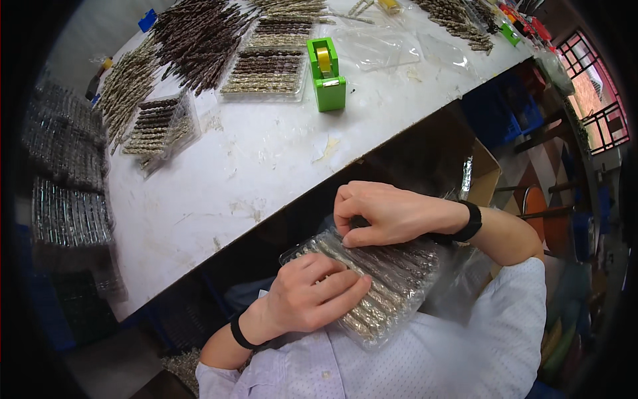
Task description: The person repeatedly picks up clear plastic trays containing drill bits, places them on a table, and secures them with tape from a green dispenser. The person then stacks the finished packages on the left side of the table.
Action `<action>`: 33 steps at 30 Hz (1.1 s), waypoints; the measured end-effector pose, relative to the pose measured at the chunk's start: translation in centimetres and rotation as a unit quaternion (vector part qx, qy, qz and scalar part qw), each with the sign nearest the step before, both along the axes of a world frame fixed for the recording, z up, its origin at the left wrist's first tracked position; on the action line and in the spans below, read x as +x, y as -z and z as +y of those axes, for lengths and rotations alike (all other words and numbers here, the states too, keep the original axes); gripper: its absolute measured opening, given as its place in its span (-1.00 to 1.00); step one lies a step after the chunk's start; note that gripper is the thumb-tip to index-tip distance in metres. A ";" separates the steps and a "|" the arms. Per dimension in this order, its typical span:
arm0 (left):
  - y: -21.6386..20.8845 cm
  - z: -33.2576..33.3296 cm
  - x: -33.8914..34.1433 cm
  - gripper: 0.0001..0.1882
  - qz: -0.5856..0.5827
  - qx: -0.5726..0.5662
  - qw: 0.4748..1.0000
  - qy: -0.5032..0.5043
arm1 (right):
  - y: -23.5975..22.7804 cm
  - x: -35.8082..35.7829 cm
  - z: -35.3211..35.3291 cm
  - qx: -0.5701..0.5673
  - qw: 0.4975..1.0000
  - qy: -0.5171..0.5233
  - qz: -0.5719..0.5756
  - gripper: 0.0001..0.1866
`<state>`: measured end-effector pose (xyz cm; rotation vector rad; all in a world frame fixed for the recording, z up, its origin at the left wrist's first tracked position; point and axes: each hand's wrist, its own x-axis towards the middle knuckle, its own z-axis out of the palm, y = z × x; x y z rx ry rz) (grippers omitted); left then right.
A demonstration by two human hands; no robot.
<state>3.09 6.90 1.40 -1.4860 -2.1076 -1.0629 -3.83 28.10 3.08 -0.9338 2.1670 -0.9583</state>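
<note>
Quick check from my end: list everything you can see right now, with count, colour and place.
Clear plastic pack of drill bits: one, gold and dark, in the lap, under both hands.
Table: one, white, scuffed, ahead.
Tape dispenser: one, green, table centre.
Filled clear trays: several, far table side.
Loose drill bits: large heaps, dark and gold, far left.
Stacked packs: many, left edge.
Cardboard box: one, brown, right of table.
Left hand: on the pack, black wristband.
Right hand: on the pack's top edge, black wristband.
</note>
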 end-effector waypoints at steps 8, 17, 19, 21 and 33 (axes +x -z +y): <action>-0.6 -0.7 0.8 -0.66 0.052 -0.041 0.998 -0.013 | -1.4 0.0 -0.7 0.018 0.994 -0.042 0.099 -0.61; -1.1 -2.7 0.8 -0.73 0.112 -0.072 0.988 -0.078 | -3.4 -0.6 -1.1 -0.055 0.989 -0.082 0.113 -0.36; -1.2 -2.7 1.2 -0.74 0.130 -0.071 0.986 -0.074 | -2.3 -1.8 -2.7 -0.055 0.989 -0.055 0.128 -0.33; -1.3 -2.5 1.6 -0.76 0.147 -0.074 0.984 -0.068 | -0.9 -3.4 -4.1 -0.066 0.989 -0.050 0.121 -0.34; -2.1 -7.8 3.4 -0.74 0.063 0.050 0.979 -0.186 | 0.8 -6.2 -9.8 -0.149 0.984 0.043 -0.093 -0.60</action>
